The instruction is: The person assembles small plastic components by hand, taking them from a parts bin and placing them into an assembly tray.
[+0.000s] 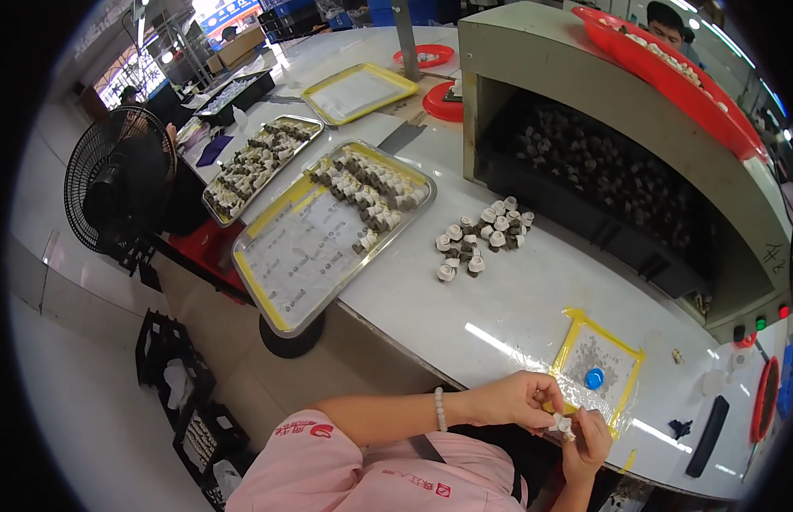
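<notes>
My left hand (518,399), with a beaded bracelet at the wrist, and my right hand (589,440) meet at the table's near edge. Between their fingertips is a small white piece (564,424), pinched from both sides; its exact kind is too small to make out. Just beyond my hands lies a pale square sheet (620,367) bordered with yellow tape and speckled with grey marks. A round blue cap (594,379) sits on that sheet. Farther off, a loose cluster of white cup-shaped pieces with dark bases (497,224) rests on the white table (413,294).
At the left a metal tray (281,277) with rows of pieces overhangs the table edge, beside a fuller tray (256,166). A black fan (115,179) stands past them. A box-shaped machine (533,51) holding dark pieces fills the far right, topped by a red tray (670,81).
</notes>
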The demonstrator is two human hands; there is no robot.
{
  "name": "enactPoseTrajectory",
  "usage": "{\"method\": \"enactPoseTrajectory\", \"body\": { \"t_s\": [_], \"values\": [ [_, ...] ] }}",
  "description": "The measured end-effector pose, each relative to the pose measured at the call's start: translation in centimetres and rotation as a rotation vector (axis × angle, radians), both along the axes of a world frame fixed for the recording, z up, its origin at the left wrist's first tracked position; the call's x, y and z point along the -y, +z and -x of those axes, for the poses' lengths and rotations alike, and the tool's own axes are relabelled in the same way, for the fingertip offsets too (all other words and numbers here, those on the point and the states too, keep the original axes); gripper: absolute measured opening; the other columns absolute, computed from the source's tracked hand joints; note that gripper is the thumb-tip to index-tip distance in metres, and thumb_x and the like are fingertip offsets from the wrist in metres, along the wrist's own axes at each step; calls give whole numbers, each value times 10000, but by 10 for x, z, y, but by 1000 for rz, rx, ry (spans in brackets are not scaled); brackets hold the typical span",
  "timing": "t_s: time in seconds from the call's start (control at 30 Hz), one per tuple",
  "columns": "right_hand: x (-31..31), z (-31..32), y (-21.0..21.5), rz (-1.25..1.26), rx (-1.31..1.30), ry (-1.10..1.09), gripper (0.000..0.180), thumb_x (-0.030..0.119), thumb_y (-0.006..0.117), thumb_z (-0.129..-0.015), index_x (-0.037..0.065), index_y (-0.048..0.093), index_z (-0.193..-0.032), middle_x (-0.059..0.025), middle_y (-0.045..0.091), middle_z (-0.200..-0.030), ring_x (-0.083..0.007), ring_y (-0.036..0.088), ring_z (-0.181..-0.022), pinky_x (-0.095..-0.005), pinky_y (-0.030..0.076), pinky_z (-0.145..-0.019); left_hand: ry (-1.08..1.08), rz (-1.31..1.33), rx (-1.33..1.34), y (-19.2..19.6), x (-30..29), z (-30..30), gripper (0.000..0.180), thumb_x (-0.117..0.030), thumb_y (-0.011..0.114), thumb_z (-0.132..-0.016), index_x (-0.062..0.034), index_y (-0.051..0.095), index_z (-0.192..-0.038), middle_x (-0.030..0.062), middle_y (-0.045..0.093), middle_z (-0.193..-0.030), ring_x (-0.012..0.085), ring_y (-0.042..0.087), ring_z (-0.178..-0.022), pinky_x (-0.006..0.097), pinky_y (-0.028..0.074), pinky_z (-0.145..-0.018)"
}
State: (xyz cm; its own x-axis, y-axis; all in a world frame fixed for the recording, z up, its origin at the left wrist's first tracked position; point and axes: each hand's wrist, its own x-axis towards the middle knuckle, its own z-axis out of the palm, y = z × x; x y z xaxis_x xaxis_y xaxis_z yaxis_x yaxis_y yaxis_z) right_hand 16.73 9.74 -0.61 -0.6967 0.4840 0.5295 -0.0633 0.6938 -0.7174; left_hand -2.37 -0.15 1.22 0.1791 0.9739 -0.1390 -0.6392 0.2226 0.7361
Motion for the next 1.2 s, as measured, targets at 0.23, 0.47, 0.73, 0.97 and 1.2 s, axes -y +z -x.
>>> {"method": "enactPoseTrajectory", "body": {
  "t_s": [0.23, 0.47, 0.73, 0.97, 1.2],
  "values": [
    [-1, -1, 4, 35, 47, -35, 461, -51, 666, -713, 26, 580, -1159, -111, 612, -746, -219, 576, -640, -297, 444, -596, 794, -16, -963, 53, 95, 120, 359, 54, 632, -768, -11, 591, -1119, 57, 585, -1036, 137, 570, -926, 273, 461, -816],
    [-2, 1, 1, 118, 47, -41, 404, -16, 656, -749, 6, 587, -1146, -112, 614, -717, -210, 586, -628, -278, 441, -605, 1093, 315, -1710, 39, 155, 245, 238, -17, 678, -736, 5, 657, -972, 81, 615, -866, 158, 593, -758, 265, 499, -684],
    [-2, -5, 0, 177, 69, -65, 401, -83, 605, -774, -26, 577, -1170, -80, 604, -788, -136, 582, -706, -231, 460, -645, 903, 265, -1808, 21, 129, 245, 182, -53, 638, -765, 15, 654, -933, 148, 620, -843, 287, 608, -753, 338, 495, -674],
    [-7, -2, 8, 268, 18, -95, 342, -50, 655, -742, -26, 615, -1081, -111, 624, -713, -194, 600, -620, -268, 454, -584, 849, 246, -1829, 23, 130, 233, 182, -54, 563, -818, 30, 623, -967, 161, 612, -893, 340, 580, -827, 398, 468, -736],
    [-19, -17, 4, 242, -23, -209, 293, -71, 618, -764, -26, 630, -1053, -104, 610, -707, -180, 592, -613, -256, 454, -567, 842, -53, -1755, 94, 41, 169, 263, -49, 626, -799, -4, 618, -1057, 136, 605, -988, 246, 593, -865, 289, 466, -760]
  ]
}}
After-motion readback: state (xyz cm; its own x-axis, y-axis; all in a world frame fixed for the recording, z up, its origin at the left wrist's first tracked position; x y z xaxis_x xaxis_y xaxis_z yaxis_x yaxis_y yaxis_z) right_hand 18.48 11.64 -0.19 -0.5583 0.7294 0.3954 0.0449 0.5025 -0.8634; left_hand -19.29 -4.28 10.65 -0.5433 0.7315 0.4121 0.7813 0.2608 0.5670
